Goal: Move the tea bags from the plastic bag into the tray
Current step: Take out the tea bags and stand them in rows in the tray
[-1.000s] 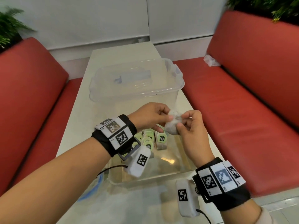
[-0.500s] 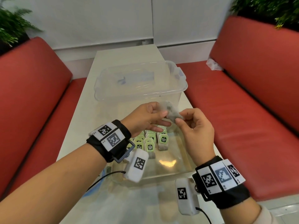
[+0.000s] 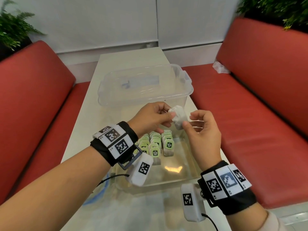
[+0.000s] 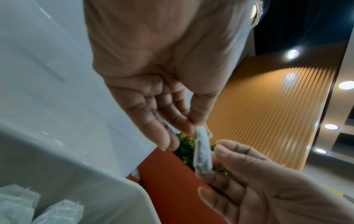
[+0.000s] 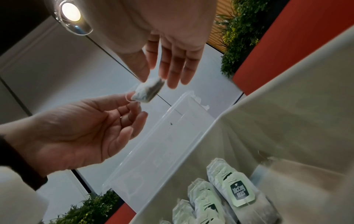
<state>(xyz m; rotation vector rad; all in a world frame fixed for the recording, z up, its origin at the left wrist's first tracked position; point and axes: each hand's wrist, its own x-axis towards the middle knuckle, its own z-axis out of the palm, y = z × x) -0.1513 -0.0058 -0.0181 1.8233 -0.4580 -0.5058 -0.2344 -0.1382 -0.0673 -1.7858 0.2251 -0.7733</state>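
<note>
Above the clear plastic tray, the left hand pinches one end of a small white paper tea bag between thumb and fingertips, while the right hand nips the bag's opposite end between thumb and forefinger, its other fingers loose. Below them, rows of green-tagged tea bags already stand along the tray's far-left part; its near and right floor is bare. I judge the task well under way. Nearer than the tray lies the crumpled clear plastic bag; its contents cannot be made out. Beyond the tray rests a clear plastic lid.
</note>
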